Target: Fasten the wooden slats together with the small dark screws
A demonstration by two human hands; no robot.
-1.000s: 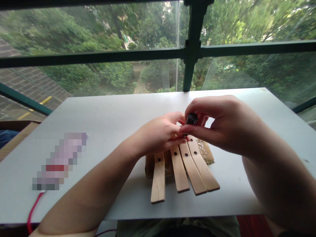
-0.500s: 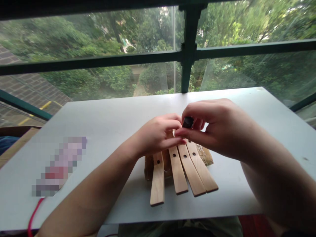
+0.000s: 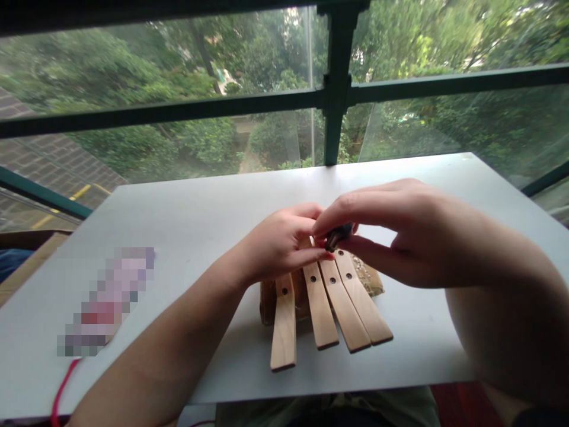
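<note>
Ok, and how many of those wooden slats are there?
4 in view: the leftmost slat, across a gap the second slat, close beside it the third slat, then the rightmost slat. More could be hidden under the left hand.

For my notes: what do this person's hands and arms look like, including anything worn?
The left hand and right hand are bare, with no glove, ring or watch visible. The left forearm and right forearm show no sleeve; a dark patch lower right may be clothing.
</note>
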